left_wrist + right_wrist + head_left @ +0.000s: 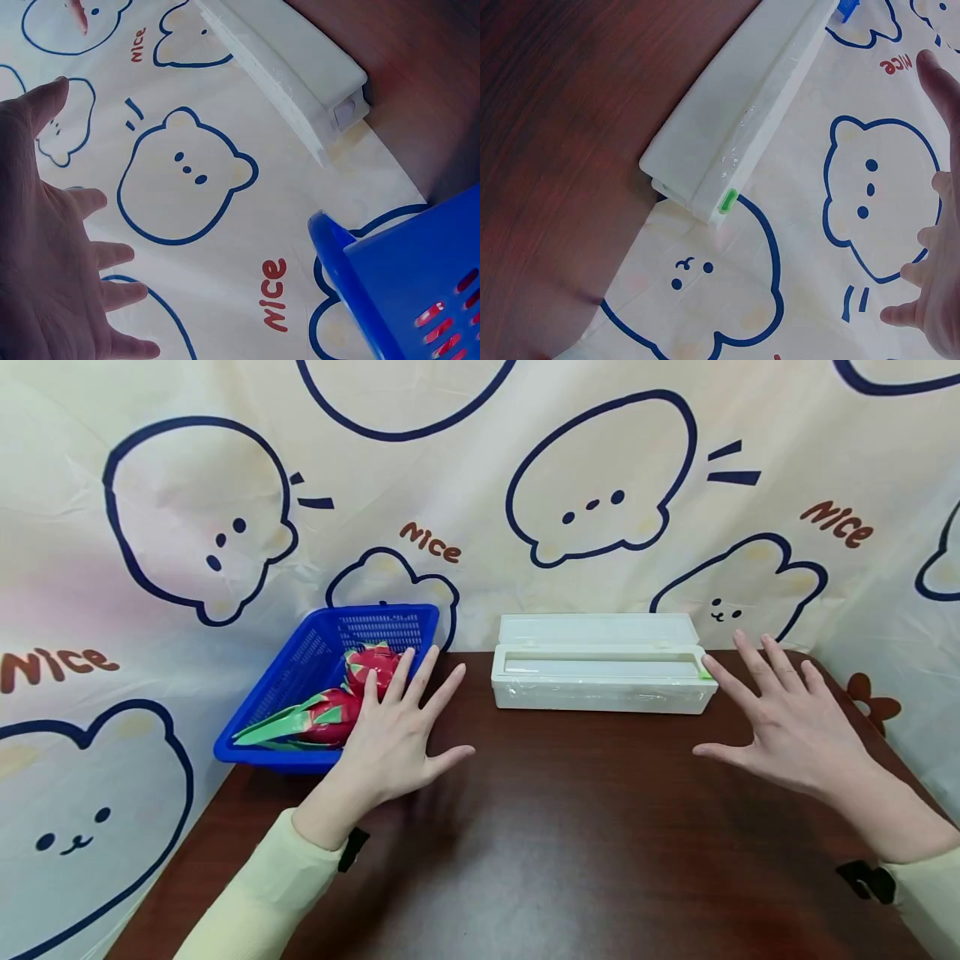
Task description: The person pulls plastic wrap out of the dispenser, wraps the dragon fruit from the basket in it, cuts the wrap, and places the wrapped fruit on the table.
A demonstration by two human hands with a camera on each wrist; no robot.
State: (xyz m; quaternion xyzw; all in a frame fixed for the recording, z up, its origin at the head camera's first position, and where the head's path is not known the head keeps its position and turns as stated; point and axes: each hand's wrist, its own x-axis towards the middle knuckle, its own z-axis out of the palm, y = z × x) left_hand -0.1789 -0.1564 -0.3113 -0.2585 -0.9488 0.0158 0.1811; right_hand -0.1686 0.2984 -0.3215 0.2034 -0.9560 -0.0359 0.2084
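Observation:
My left hand (pixel 393 735) is spread with straight fingers in front of the right side of a blue plastic basket (pixel 281 670), holding nothing. Two red dragon fruits with green scales lie in the basket: one dragon fruit (pixel 330 717) at the front, the other dragon fruit (pixel 372 665) behind it, partly hidden by my fingertips. At the right, my right hand (pixel 798 731) is likewise spread and holds nothing. Just left of its fingers stands a long white cling film box (pixel 603 685) with its lid raised and a green piece (pixel 728 201) at one end.
A dark brown wooden table (pixel 540 827) carries the basket and the box. Behind it hangs a pale cloth (pixel 465 468) printed with bear outlines, which also covers both sides. Black straps (pixel 352 849) sit at both wrists.

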